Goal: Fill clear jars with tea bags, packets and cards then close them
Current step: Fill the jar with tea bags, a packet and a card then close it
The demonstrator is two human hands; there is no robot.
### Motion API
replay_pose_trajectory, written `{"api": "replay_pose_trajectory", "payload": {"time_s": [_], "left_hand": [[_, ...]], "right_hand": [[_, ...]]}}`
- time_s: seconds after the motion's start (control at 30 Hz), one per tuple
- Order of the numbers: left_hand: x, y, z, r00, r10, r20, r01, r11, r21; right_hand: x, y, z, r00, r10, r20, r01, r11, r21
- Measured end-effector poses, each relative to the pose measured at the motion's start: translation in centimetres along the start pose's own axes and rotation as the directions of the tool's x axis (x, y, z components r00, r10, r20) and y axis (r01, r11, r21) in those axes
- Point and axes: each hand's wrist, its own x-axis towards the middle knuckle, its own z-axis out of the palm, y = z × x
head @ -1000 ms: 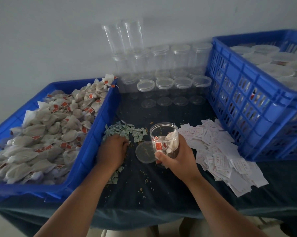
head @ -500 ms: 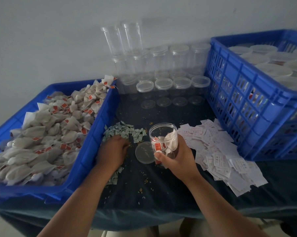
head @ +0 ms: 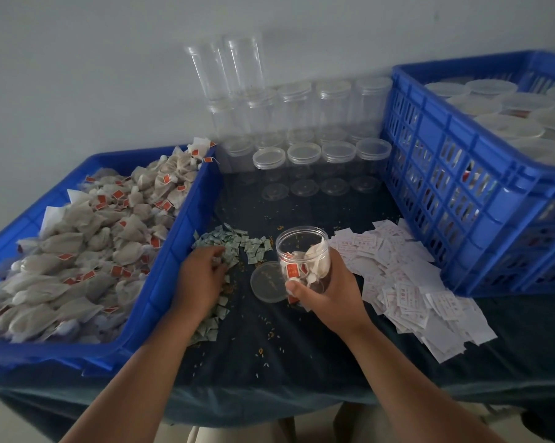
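My right hand [head: 329, 290] grips an open clear jar [head: 303, 255] that holds several tea bags with red tags. Its clear lid [head: 266, 282] lies flat on the dark cloth just left of the jar. My left hand [head: 201, 276] rests on a pile of small green packets [head: 238, 243], fingers curled into them; whether a packet is pinched is hidden. A spread of white cards [head: 407, 276] lies to the right of the jar. A blue crate [head: 161, 282] on the left is heaped with tea bags [head: 87, 244].
Empty lidded clear jars [head: 305, 155] stand in rows at the back, with two tall stacks of clear jars [head: 228, 65] against the wall. A slotted blue crate [head: 480, 174] at the right holds closed jars. Loose grains dot the dark tablecloth [head: 269, 353].
My left hand has shifted slightly among the green packets, fingers curling in. The jar in my right hand stays in place.
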Motion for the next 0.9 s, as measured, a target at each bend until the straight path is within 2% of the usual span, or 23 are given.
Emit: {"api": "replay_pose_trajectory", "payload": {"time_s": [0.1, 0.17, 0.23, 0.3, 0.33, 0.4, 0.47, 0.53, 0.57, 0.73, 0.9], "left_hand": [[0.7, 0.9, -1.1, 0.987, -0.150, -0.057, 0.140, 0.980, -0.143], [1.0, 1.7, -1.8, 0.972, -0.232, -0.023, 0.216, 0.933, -0.288], [1.2, 2.9, -2.3, 0.957, -0.285, 0.051, 0.275, 0.841, -0.466], [1.3, 4.1, -2.5, 0.934, -0.327, 0.145, 0.340, 0.683, -0.646], [1.2, 4.9, -2.8, 0.929, -0.320, 0.187, 0.353, 0.608, -0.711], [0.7, 6.5, -3.4, 0.958, -0.209, 0.199, 0.285, 0.588, -0.757], [-0.1, 8.1, -4.2, 0.991, -0.009, 0.136, 0.100, 0.727, -0.679], [-0.7, 9.9, -5.0, 0.976, 0.206, 0.075, -0.151, 0.880, -0.451], [-0.9, 10.7, -5.1, 0.953, 0.295, 0.063, -0.254, 0.898, -0.358], [-1.0, 13.3, -4.3, 0.856, 0.474, 0.207, -0.472, 0.879, -0.059], [-0.5, 12.7, -3.4, 0.796, 0.521, 0.309, -0.521, 0.849, -0.091]], "right_hand": [[0.0, -0.2, 0.0, 1.000, -0.006, -0.007, 0.006, 1.000, -0.005], [0.0, -0.2, 0.1, 1.000, -0.011, -0.009, 0.011, 1.000, -0.007], [0.0, -0.3, 0.1, 1.000, -0.017, -0.007, 0.017, 1.000, -0.007], [-0.1, -0.3, 0.0, 1.000, -0.023, -0.005, 0.023, 1.000, 0.001], [-0.1, -0.3, 0.0, 1.000, -0.025, -0.004, 0.025, 1.000, 0.000], [-0.1, -0.3, 0.0, 0.999, -0.033, 0.005, 0.033, 0.999, -0.012], [-0.1, -0.4, 0.1, 0.999, -0.042, 0.013, 0.042, 0.999, -0.032], [-0.1, -0.6, 0.0, 0.998, -0.058, 0.012, 0.058, 0.997, -0.049], [-0.1, -0.6, 0.0, 0.998, -0.065, 0.014, 0.065, 0.996, -0.055], [-0.6, -0.9, 0.0, 0.992, -0.127, 0.019, 0.127, 0.991, -0.038], [-0.8, -0.9, -0.4, 0.986, -0.164, -0.011, 0.164, 0.986, -0.007]]}}
